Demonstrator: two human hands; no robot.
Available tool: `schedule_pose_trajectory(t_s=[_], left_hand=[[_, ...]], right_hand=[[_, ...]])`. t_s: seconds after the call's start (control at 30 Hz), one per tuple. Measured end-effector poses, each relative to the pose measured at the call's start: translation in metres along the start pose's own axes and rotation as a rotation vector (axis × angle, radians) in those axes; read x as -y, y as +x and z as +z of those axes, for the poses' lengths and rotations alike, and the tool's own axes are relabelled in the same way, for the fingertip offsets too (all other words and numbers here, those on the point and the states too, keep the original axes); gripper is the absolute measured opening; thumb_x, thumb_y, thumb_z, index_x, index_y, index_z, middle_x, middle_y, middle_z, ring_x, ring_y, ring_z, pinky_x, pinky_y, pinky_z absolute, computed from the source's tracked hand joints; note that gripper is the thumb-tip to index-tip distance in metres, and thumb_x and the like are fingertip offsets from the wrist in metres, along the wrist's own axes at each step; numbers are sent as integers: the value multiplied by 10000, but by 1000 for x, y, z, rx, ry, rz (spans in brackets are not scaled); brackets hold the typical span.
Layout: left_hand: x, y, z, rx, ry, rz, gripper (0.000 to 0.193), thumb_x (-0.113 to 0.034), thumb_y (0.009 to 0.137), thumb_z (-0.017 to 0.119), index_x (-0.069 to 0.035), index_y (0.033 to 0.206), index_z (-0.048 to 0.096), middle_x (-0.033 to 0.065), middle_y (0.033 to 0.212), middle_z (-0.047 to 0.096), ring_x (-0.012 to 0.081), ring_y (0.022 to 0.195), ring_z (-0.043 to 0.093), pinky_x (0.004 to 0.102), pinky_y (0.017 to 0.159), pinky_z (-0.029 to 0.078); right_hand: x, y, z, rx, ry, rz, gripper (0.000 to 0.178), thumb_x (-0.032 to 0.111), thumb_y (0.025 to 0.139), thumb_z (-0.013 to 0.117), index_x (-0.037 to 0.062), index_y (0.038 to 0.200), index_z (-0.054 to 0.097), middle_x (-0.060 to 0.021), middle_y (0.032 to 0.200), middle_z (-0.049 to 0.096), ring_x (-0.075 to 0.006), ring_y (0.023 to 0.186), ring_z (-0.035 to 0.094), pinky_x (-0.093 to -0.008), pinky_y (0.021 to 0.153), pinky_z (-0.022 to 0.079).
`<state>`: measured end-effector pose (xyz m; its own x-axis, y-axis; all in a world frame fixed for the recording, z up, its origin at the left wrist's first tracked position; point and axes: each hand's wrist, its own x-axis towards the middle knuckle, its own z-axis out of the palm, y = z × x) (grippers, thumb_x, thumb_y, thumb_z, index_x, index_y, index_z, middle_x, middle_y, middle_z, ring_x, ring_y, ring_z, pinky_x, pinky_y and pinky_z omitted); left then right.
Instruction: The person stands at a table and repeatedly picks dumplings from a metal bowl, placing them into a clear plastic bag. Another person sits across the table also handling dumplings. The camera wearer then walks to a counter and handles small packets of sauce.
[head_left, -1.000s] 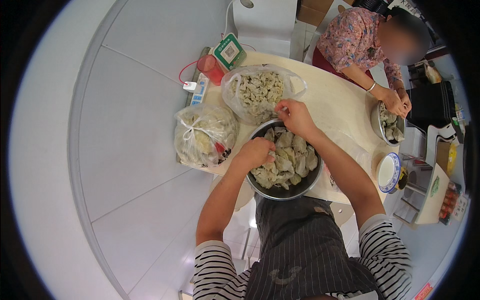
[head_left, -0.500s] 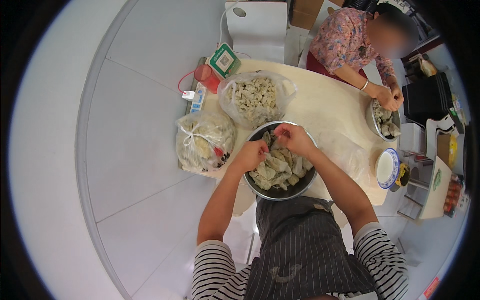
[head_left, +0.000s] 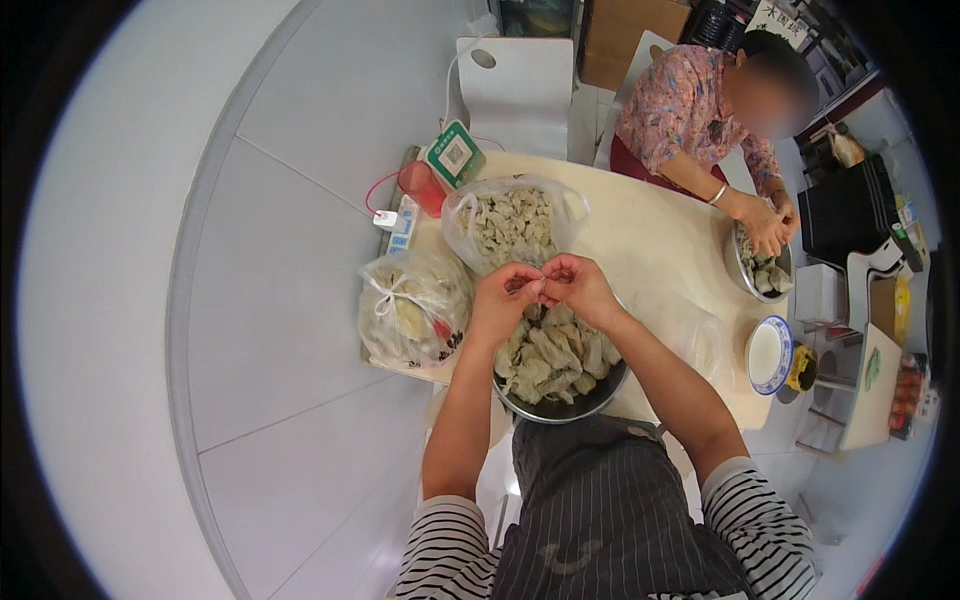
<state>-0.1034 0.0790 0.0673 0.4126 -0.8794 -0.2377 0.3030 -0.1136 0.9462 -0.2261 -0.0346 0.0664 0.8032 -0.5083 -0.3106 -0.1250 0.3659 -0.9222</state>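
Over the far rim of a metal bowl [head_left: 583, 408], my left hand [head_left: 500, 305] and my right hand [head_left: 583, 290] meet with their fingertips pinched together. Whatever sits between the fingers is too small to make out. Pale greenish-grey, crumpled, leaf-like pieces [head_left: 557, 355] fill much of the bowl, close to my apron. Just beyond my hands stands an open clear plastic bag [head_left: 513, 225] of smaller pieces in a similar colour. To its near left is a tied plastic bag [head_left: 415, 308], its contents partly visible.
A co-worker [head_left: 675, 110] across the table works with both hands in another metal bowl [head_left: 745, 270]. A blue-rimmed white bowl [head_left: 770, 355] stands at the right edge. At the far left are a red cup [head_left: 422, 187], a green code stand [head_left: 456, 154] and a power strip [head_left: 402, 226].
My hands have risen from among the pieces in the bowl and come together at its far rim. The co-worker's hands have shifted slightly at the other bowl.
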Motion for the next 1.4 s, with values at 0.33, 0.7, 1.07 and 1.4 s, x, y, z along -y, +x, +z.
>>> schedule_pose_trajectory(t_s=[0.33,0.7,1.07,1.4], left_hand=[[-17,39,-31,-135,-113,7,85,-6,873,586,-22,956,589,33,822,600,101,659,541,228,612,444],[18,89,-64,-277,1042,283,350,59,725,568,-61,1045,644,182,1060,650,319,1020,612,360,864,479],[20,77,-33,-580,1039,345,258,31,760,582,-25,1002,651,112,1048,650,224,944,617,311,800,483],[8,-67,233,317,1040,526,211,-83,790,662,-66,1000,644,201,1038,570,329,865,585,426,735,493]], right_hand=[[2,66,21,-378,276,-131,170,-20,753,665,-32,907,595,-99,706,625,-165,598,595,-288,563,484],[23,78,22,-291,-891,-396,423,-30,631,586,46,1037,679,-218,1037,641,-351,1004,605,-400,893,483],[1,-1,-5,-308,-559,-560,265,11,709,580,41,956,670,-185,903,631,-377,849,594,-420,744,502],[-86,-300,-198,-1227,-996,-10,220,-33,689,609,75,875,652,-200,1111,565,-389,1034,537,-452,876,447]])
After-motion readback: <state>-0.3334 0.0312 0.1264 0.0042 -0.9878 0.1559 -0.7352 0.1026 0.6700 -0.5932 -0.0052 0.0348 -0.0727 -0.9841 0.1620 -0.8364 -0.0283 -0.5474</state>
